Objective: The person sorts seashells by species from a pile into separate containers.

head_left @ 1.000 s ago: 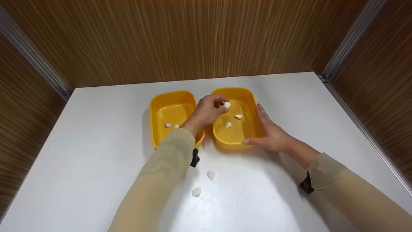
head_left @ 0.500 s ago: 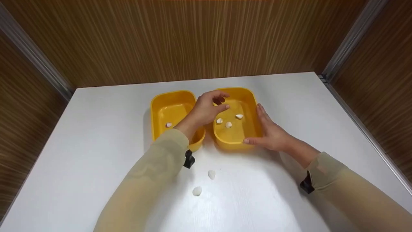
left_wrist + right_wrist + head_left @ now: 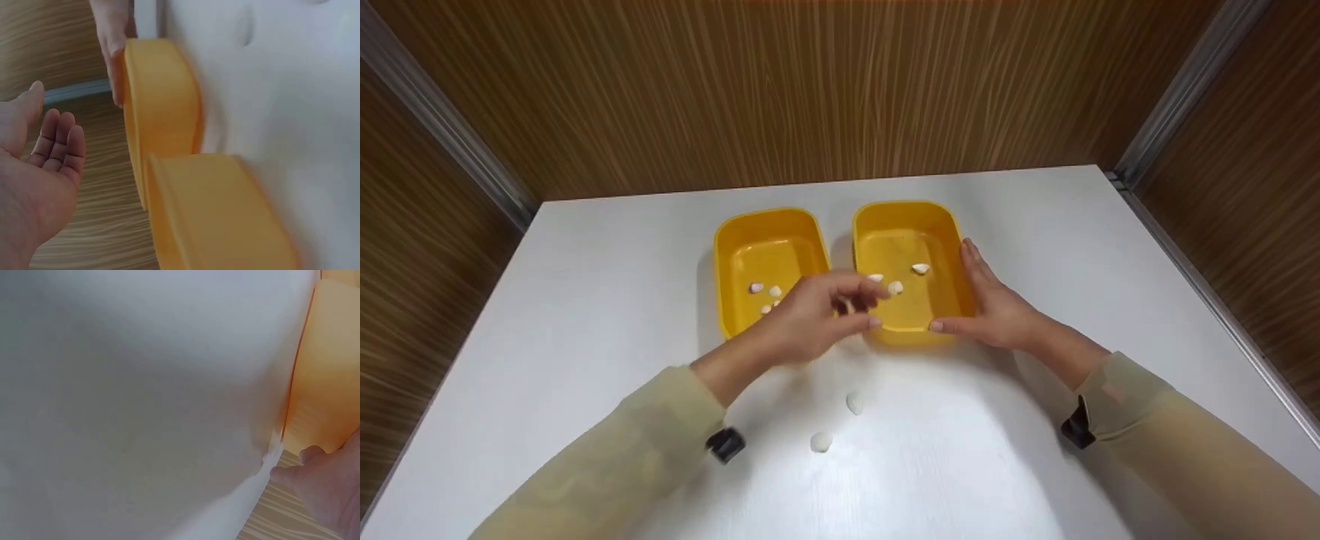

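Note:
My left hand (image 3: pixel 821 315) hovers over the front right corner of the left yellow bin (image 3: pixel 765 259), near the right bin. Its fingers are loosely bent and hold nothing; the left wrist view shows the bare palm (image 3: pixel 39 191). My right hand (image 3: pixel 997 307) rests against the right yellow bin (image 3: pixel 900 244), straight fingers along its right side and thumb at the front edge. Small white pieces resembling garlic cloves (image 3: pixel 921 268) lie in that bin. Several more, one purplish clove (image 3: pixel 756 287) among them, lie in the left bin, partly hidden by my left hand.
Two pale cloves lie on the white table in front of the bins, one clove (image 3: pixel 855 403) farther back and another clove (image 3: pixel 821 442) closer to me. A wood-grain panel (image 3: pixel 810 90) stands behind the table (image 3: pixel 607 300), with more panels at both sides.
My left hand has let a clove go into the right bin, then drawn back toward me and left, uncovering more cloves in the left bin. The right hand stays in place.

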Available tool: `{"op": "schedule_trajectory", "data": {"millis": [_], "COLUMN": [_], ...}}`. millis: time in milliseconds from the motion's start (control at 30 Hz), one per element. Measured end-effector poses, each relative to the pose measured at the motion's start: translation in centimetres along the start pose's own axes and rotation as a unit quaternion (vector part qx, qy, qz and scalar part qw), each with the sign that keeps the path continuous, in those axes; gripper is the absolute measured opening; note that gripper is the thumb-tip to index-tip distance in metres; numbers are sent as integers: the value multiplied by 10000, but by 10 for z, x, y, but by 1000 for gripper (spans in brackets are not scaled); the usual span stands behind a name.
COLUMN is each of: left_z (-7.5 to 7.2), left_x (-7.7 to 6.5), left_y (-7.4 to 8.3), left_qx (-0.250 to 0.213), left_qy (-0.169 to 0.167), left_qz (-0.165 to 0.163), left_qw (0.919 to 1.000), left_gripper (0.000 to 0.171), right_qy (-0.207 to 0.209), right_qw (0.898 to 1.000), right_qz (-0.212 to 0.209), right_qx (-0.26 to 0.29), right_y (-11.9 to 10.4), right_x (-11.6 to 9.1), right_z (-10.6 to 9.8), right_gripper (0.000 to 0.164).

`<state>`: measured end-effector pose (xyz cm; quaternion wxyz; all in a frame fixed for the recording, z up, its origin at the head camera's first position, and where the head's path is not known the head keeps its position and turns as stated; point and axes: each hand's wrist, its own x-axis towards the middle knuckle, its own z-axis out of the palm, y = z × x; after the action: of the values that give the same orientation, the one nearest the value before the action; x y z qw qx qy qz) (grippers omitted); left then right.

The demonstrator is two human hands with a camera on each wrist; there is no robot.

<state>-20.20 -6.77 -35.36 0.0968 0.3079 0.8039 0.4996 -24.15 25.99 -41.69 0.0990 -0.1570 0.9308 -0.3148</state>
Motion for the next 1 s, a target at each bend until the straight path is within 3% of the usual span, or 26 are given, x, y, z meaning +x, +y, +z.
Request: {"op": "schedule_trajectory", "data": {"millis": [200,400,700,1000], "left_z": [4,10,13,11], "left_x": [-45,-71,-86,-88], "left_y": [-18,-36,-64,-73], "left_qx": [-12,-183,61,388], "left_qy": [-362,-976,-1736,-2183], "left_qz": [-148,-577,-902,-788], "left_qw": [9992,9934,9807,9719], "left_gripper": [23,27,29,30], "right_qy": [-29,-18,-9,32], "right_qw": [10000,10000,10000,10000], "right_qz": [89,72,39,-80], "right_qx": [5,5,69,23], "right_y": [-1,0,0,0], "right_x": [0,-1,-1,0], "right_z": [-1,-1,0,0], "right_gripper": [138,138,138,137]}}
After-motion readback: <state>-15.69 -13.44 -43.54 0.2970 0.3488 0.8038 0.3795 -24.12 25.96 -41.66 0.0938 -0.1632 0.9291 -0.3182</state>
